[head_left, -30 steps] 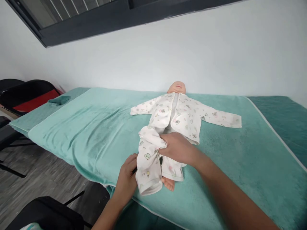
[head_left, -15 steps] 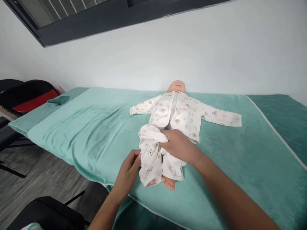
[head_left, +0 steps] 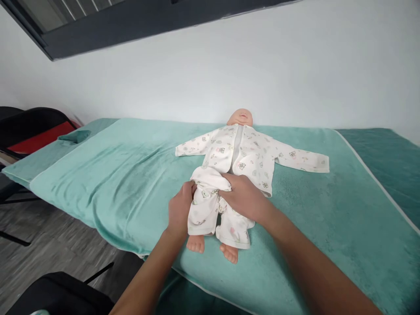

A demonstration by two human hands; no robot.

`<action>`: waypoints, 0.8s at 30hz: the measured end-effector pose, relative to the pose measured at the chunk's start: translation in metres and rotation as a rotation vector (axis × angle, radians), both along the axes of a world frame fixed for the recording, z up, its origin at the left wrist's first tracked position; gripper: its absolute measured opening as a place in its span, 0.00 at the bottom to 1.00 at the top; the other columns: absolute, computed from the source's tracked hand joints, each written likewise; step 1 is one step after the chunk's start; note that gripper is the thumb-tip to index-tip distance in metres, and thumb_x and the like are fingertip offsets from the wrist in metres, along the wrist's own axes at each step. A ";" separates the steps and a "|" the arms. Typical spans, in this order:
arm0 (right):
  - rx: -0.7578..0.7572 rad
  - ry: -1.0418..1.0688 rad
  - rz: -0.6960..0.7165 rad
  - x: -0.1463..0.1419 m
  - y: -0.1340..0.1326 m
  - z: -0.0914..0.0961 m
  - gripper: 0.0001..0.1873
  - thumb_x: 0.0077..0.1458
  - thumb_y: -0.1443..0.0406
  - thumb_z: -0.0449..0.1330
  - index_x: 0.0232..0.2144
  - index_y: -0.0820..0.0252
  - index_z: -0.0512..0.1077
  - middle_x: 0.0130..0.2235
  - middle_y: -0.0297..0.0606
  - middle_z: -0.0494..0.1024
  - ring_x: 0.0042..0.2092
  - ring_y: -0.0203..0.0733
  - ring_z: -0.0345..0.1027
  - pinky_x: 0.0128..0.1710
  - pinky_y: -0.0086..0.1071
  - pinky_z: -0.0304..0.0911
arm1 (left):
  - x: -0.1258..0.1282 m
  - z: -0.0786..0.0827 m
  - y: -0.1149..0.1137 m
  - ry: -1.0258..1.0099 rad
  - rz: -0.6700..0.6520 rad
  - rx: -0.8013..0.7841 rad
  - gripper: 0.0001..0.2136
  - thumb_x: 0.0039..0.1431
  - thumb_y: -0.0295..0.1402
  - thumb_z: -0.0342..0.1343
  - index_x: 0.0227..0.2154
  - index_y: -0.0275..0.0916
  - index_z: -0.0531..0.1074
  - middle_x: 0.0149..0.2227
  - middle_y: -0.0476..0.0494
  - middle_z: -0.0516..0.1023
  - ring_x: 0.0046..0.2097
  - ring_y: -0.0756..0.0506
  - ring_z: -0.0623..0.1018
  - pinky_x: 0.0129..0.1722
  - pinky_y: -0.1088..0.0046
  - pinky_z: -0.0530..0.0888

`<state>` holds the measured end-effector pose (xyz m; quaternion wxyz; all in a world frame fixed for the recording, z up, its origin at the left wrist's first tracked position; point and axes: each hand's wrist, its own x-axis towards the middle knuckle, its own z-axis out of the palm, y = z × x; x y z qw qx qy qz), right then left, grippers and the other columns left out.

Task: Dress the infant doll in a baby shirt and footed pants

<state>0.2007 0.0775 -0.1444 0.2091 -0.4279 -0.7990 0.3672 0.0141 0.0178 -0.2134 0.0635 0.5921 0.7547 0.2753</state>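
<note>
A baby doll [head_left: 241,117] lies on its back on a teal towel [head_left: 124,175], head toward the wall. It wears a white printed top [head_left: 252,155] with sleeves spread out, and matching white pants [head_left: 205,210]. My left hand [head_left: 180,209] grips the pants at the doll's left-side hip, fingers curled into the cloth. My right hand [head_left: 244,197] is closed on the waistband at the doll's middle. Both bare feet [head_left: 196,243] stick out of the pant legs near the towel's front edge.
The towel covers a table against a white wall. A darker green cloth [head_left: 390,162] lies at the right. Black chairs with a red seat [head_left: 39,135] stand at the left, and another black chair [head_left: 59,297] is at the lower left. A dark window frame runs above.
My left hand slid up from the pant cuff to the hip. The pant leg came up the doll's leg, and its foot now shows below the cuff.
</note>
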 end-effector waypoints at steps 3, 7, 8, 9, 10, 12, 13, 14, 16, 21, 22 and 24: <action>0.010 -0.047 0.030 0.000 -0.002 0.005 0.07 0.58 0.65 0.54 0.35 0.56 0.73 0.33 0.34 0.79 0.33 0.39 0.69 0.30 0.31 0.55 | -0.003 -0.004 -0.004 -0.170 -0.017 0.077 0.08 0.63 0.39 0.50 0.40 0.42 0.68 0.32 0.45 0.78 0.33 0.42 0.76 0.31 0.70 0.65; -0.014 -0.080 0.034 0.005 -0.006 0.015 0.11 0.58 0.57 0.59 0.40 0.55 0.73 0.36 0.36 0.79 0.36 0.42 0.70 0.32 0.32 0.56 | -0.010 -0.003 -0.002 -0.579 -0.023 0.200 0.11 0.62 0.43 0.54 0.37 0.40 0.70 0.35 0.47 0.77 0.34 0.47 0.74 0.33 0.73 0.69; -0.019 -0.067 0.024 0.007 -0.007 0.016 0.13 0.57 0.54 0.60 0.40 0.55 0.72 0.37 0.36 0.78 0.36 0.42 0.70 0.32 0.32 0.57 | -0.012 -0.001 0.001 -0.645 -0.014 0.215 0.12 0.61 0.43 0.55 0.38 0.40 0.70 0.36 0.47 0.77 0.34 0.48 0.74 0.34 0.74 0.70; -0.021 -0.041 0.012 0.009 -0.007 0.018 0.15 0.56 0.52 0.61 0.40 0.55 0.72 0.37 0.36 0.78 0.36 0.41 0.69 0.32 0.32 0.57 | -0.013 0.002 0.005 -0.698 -0.012 0.232 0.12 0.60 0.43 0.56 0.39 0.40 0.71 0.37 0.46 0.76 0.35 0.48 0.74 0.35 0.74 0.70; -0.020 -0.003 -0.001 0.011 -0.007 0.018 0.17 0.55 0.50 0.62 0.38 0.55 0.71 0.36 0.35 0.77 0.36 0.41 0.68 0.33 0.32 0.57 | -0.014 0.006 0.010 -0.741 -0.017 0.256 0.12 0.60 0.42 0.56 0.39 0.39 0.72 0.38 0.46 0.76 0.36 0.49 0.74 0.37 0.74 0.71; -0.013 0.107 -0.031 0.016 -0.004 0.018 0.17 0.56 0.49 0.62 0.35 0.55 0.69 0.34 0.32 0.75 0.34 0.38 0.67 0.33 0.32 0.58 | -0.013 0.014 0.021 -0.805 -0.046 0.316 0.12 0.60 0.42 0.56 0.41 0.39 0.73 0.40 0.44 0.77 0.39 0.48 0.75 0.41 0.73 0.72; -0.010 0.173 -0.054 0.018 -0.003 0.017 0.17 0.56 0.49 0.61 0.34 0.55 0.68 0.32 0.31 0.74 0.33 0.37 0.66 0.32 0.31 0.58 | -0.012 0.019 0.027 -0.831 -0.068 0.343 0.13 0.60 0.41 0.56 0.41 0.38 0.73 0.40 0.44 0.77 0.40 0.48 0.75 0.42 0.73 0.72; -0.011 0.238 -0.081 0.019 -0.001 0.016 0.16 0.57 0.49 0.61 0.33 0.55 0.68 0.30 0.31 0.73 0.32 0.36 0.65 0.31 0.31 0.58 | -0.010 0.024 0.032 -0.851 -0.092 0.354 0.13 0.60 0.41 0.56 0.41 0.38 0.74 0.40 0.44 0.77 0.41 0.47 0.75 0.42 0.73 0.71; -0.016 0.353 -0.145 0.021 0.002 0.012 0.15 0.57 0.51 0.61 0.32 0.55 0.67 0.29 0.30 0.72 0.30 0.35 0.64 0.30 0.30 0.58 | -0.006 0.034 0.040 -0.867 -0.141 0.323 0.12 0.60 0.41 0.57 0.39 0.38 0.75 0.38 0.45 0.77 0.40 0.47 0.74 0.40 0.74 0.71; 0.020 0.495 -0.273 0.019 0.005 0.006 0.11 0.56 0.57 0.63 0.30 0.56 0.68 0.31 0.33 0.75 0.30 0.35 0.66 0.30 0.30 0.60 | -0.003 0.044 0.037 -0.872 -0.300 0.083 0.08 0.58 0.38 0.59 0.33 0.39 0.76 0.33 0.48 0.74 0.32 0.50 0.69 0.31 0.75 0.65; 0.035 0.507 -0.298 0.019 0.005 0.007 0.10 0.56 0.57 0.63 0.30 0.56 0.68 0.31 0.33 0.75 0.30 0.35 0.66 0.30 0.30 0.61 | -0.004 0.043 0.034 -0.891 -0.340 0.075 0.08 0.58 0.38 0.59 0.31 0.39 0.76 0.32 0.49 0.73 0.32 0.50 0.68 0.31 0.75 0.64; 0.064 0.524 -0.350 0.021 0.007 0.009 0.10 0.56 0.58 0.63 0.30 0.55 0.67 0.29 0.32 0.74 0.30 0.36 0.66 0.31 0.31 0.61 | -0.009 0.040 0.028 -0.942 -0.406 0.098 0.09 0.59 0.37 0.58 0.26 0.38 0.74 0.32 0.48 0.70 0.32 0.50 0.66 0.31 0.74 0.63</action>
